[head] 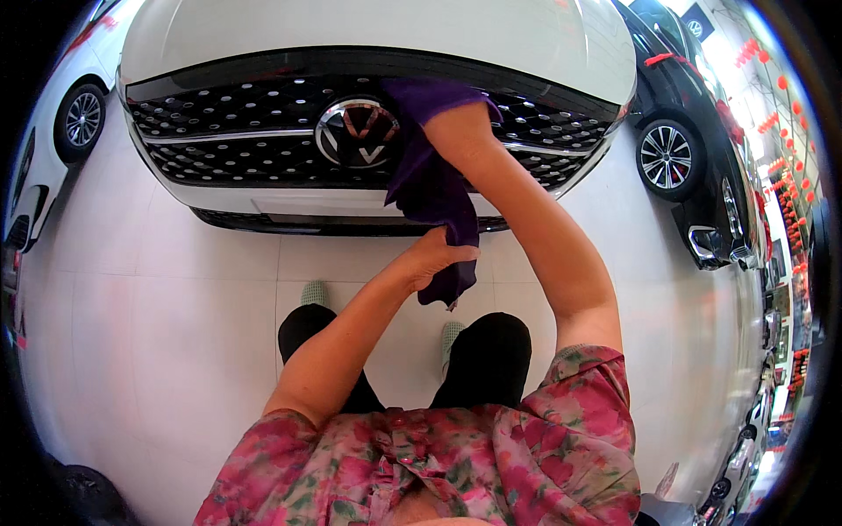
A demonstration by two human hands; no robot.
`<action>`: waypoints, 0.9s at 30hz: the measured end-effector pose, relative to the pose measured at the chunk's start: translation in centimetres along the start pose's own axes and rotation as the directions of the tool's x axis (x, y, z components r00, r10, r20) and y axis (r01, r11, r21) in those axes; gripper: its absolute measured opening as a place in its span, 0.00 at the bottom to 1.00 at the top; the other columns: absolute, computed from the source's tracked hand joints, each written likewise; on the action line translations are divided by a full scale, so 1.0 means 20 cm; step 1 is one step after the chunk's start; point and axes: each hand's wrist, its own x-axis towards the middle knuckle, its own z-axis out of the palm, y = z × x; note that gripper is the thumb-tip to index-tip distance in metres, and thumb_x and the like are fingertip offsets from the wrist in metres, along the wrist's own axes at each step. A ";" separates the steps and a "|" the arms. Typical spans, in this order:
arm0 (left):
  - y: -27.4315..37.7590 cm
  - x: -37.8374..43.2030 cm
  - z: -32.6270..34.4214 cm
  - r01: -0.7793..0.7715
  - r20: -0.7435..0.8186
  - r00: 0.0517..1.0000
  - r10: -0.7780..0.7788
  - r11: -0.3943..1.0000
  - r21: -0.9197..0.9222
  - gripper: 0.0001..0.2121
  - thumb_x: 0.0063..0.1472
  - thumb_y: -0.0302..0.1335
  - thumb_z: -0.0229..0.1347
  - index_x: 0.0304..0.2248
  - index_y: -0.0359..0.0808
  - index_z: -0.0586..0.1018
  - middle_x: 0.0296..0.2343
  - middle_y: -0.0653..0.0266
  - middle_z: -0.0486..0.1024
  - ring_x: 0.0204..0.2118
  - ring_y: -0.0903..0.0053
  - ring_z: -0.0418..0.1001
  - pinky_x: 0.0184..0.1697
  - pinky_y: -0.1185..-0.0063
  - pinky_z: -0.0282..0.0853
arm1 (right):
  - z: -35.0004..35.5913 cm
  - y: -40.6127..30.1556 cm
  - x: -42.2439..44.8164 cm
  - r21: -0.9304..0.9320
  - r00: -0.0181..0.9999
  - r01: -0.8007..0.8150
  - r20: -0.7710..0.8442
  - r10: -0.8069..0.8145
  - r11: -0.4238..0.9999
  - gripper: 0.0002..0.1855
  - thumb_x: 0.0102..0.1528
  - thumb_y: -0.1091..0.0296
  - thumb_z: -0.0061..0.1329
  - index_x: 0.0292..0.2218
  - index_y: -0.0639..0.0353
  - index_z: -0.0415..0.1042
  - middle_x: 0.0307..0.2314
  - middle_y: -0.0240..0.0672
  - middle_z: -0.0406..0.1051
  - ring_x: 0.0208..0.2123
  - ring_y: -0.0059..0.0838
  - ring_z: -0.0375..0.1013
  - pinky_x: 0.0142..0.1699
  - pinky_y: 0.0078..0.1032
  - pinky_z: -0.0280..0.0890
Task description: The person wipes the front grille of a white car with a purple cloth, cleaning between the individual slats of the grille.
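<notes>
A purple cloth (431, 174) hangs down the front of a white Volkswagen car (368, 26), right of its round emblem (357, 133). My right hand (460, 125) is up at the black grille (230, 154), on the upper part of the cloth; its fingers are hidden by the fabric. Lower down, near the bumper (316, 202), my left hand (437, 258) grips the hanging end, with the thumb across it. The grille carries small chrome studs and a bright strip on each side of the emblem.
Another white car (39, 125) stands at the left, and a black car (691, 131) with red ribbon at the right. Pale floor tiles (197, 315) lie under my green slippers (314, 293). Red lanterns (783, 82) hang along the far right, with more cars (733, 460) below.
</notes>
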 end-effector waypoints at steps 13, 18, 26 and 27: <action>0.08 -0.12 0.03 0.064 0.082 0.994 -0.065 0.998 0.018 0.25 0.45 0.30 0.61 0.42 0.31 0.66 0.35 0.62 0.68 0.37 0.78 0.67 0.40 0.81 0.64 | 0.05 0.06 -0.23 0.149 0.994 -0.049 -0.086 0.062 0.988 0.21 0.47 0.72 0.42 0.45 0.50 0.67 0.37 0.38 0.70 0.39 0.38 0.69 0.41 0.30 0.65; 0.13 -0.16 0.10 0.052 -0.079 0.996 -0.047 0.996 0.068 0.24 0.45 0.30 0.61 0.40 0.31 0.67 0.35 0.62 0.69 0.36 0.78 0.67 0.39 0.80 0.65 | -0.02 0.09 -0.21 0.211 0.998 -0.049 -0.030 0.057 0.976 0.17 0.47 0.67 0.45 0.42 0.53 0.69 0.36 0.40 0.70 0.37 0.39 0.70 0.39 0.30 0.66; 0.05 -0.07 0.03 0.042 0.066 0.997 -0.043 0.999 0.021 0.24 0.45 0.30 0.62 0.39 0.29 0.67 0.33 0.61 0.69 0.33 0.79 0.68 0.33 0.81 0.66 | -0.15 0.01 -0.15 0.477 0.741 -0.660 0.543 0.396 0.581 0.16 0.47 0.61 0.45 0.39 0.51 0.71 0.29 0.41 0.72 0.29 0.43 0.71 0.35 0.34 0.66; 0.05 -0.07 0.04 0.027 0.068 0.997 -0.028 1.000 0.010 0.24 0.44 0.30 0.63 0.39 0.29 0.67 0.32 0.61 0.69 0.33 0.79 0.68 0.33 0.81 0.66 | -0.10 0.04 -0.20 0.398 0.820 -0.561 0.384 0.423 0.726 0.16 0.47 0.62 0.45 0.39 0.50 0.71 0.29 0.41 0.72 0.29 0.43 0.71 0.34 0.34 0.66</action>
